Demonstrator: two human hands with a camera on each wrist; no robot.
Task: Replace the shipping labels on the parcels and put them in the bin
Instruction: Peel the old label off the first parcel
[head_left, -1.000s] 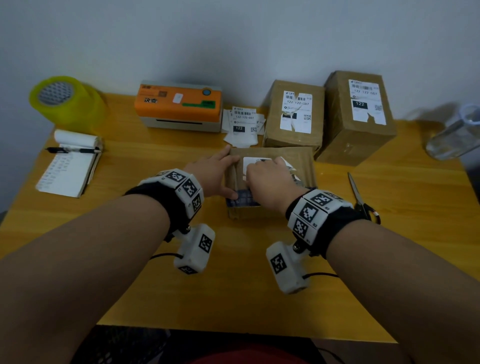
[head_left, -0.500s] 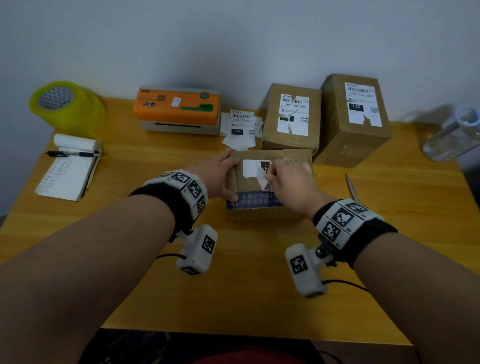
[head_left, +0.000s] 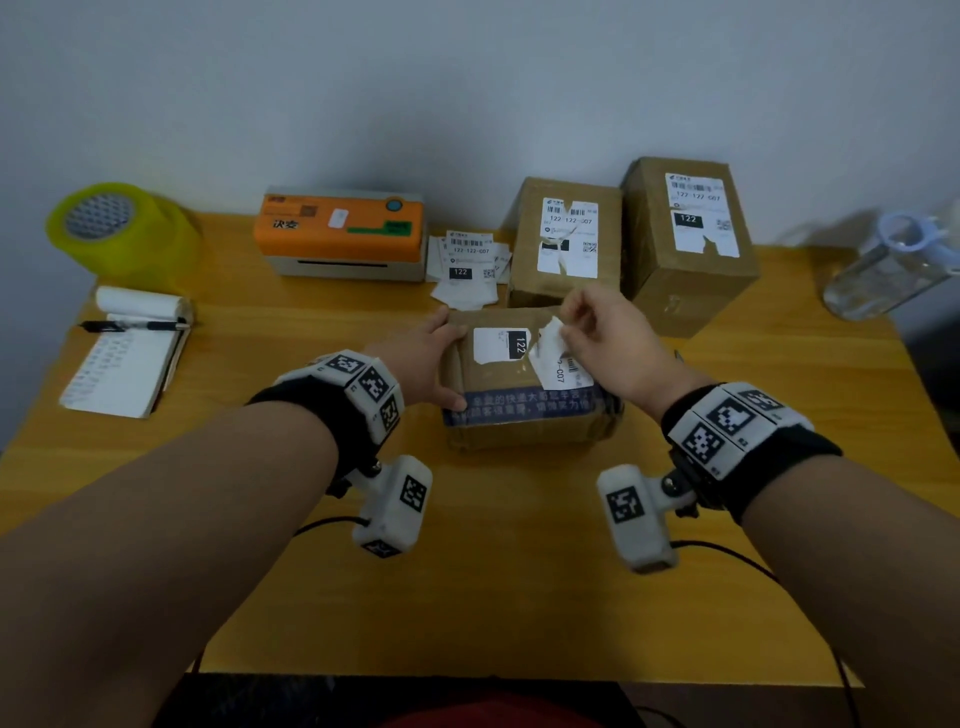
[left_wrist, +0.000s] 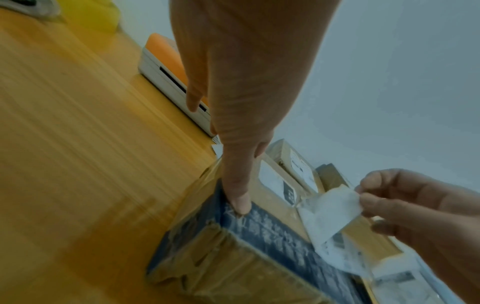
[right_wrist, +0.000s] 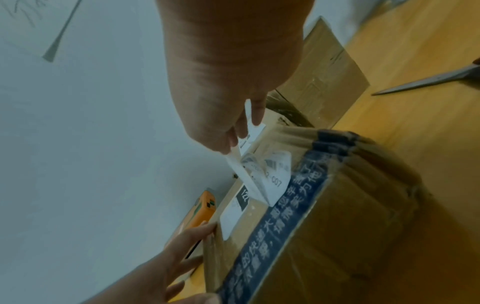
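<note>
A brown parcel (head_left: 524, 431) with a blue printed tape band lies mid-table. Its white shipping label is torn: one piece with "122" (head_left: 501, 344) still sticks flat on top. My right hand (head_left: 569, 325) pinches a peeled strip of that label (head_left: 550, 348) between thumb and fingers and holds it raised above the parcel's top; the strip's lower end still clings near the tape. The same strip (right_wrist: 246, 172) shows curling up in the right wrist view. My left hand (head_left: 441, 358) braces the parcel's left side, fingers straight, thumb (left_wrist: 239, 203) pressing the near top edge.
Two more labelled parcels (head_left: 566, 239) (head_left: 691, 234) stand behind. An orange label printer (head_left: 343, 231) and a pile of fresh labels (head_left: 467, 260) sit at the back. A yellow tape roll (head_left: 114, 228) and notepad (head_left: 124, 358) are left; scissors (right_wrist: 428, 80) and a bottle (head_left: 883, 270) right.
My right hand has risen and drawn to the right, pulling a strip of the label up off the parcel. My left hand stays on the parcel's left side.
</note>
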